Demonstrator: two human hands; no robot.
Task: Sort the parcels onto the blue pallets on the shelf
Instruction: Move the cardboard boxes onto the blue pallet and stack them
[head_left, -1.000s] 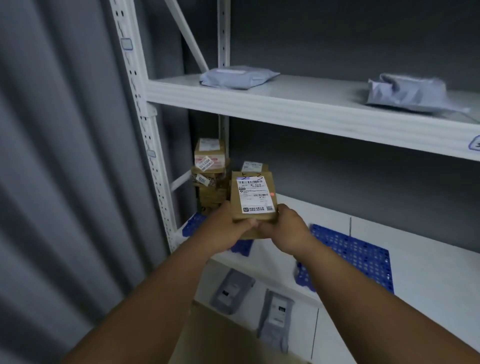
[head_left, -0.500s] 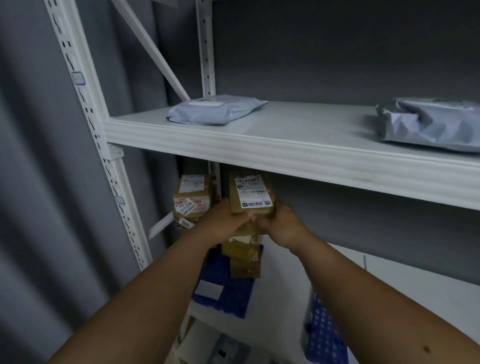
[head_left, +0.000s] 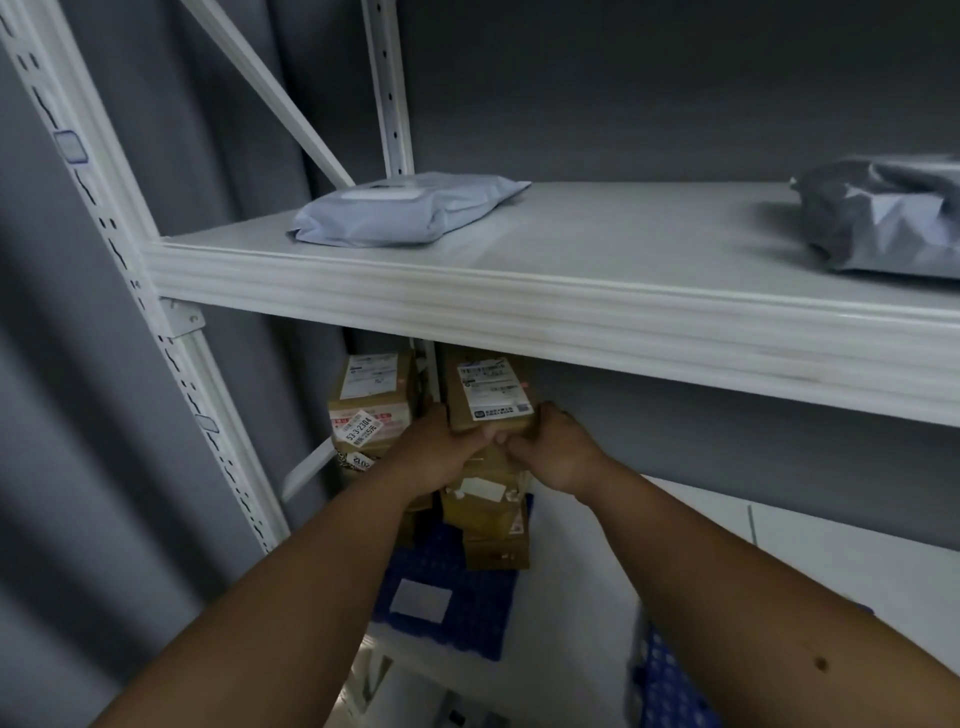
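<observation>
Brown cardboard parcel (head_left: 488, 397) gripped by left hand (head_left: 434, 457) and right hand (head_left: 553, 452), fingers curled round its lower edge, atop stacked boxes (head_left: 488, 519) on blue pallet (head_left: 447, 608), under upper shelf (head_left: 571, 306) holding 2 grey mailers.

Two bare hands are showing, the left hand (head_left: 439, 457) and the right hand (head_left: 558, 449), both gripping one brown cardboard parcel with a white shipping label (head_left: 491, 397). More brown cardboard boxes are standing in two stacks: a left stack (head_left: 371, 410) and a lower stack (head_left: 488, 519) under the held parcel; how many boxes each is holding is hard to tell. Two blue perforated plastic pallets are showing, one under the stacks (head_left: 447, 597) and one at the lower right (head_left: 670, 686). Two grey plastic mailer bags are lying on the upper white shelf board (head_left: 571, 291): one at left (head_left: 410, 210), one at right (head_left: 883, 213).
</observation>
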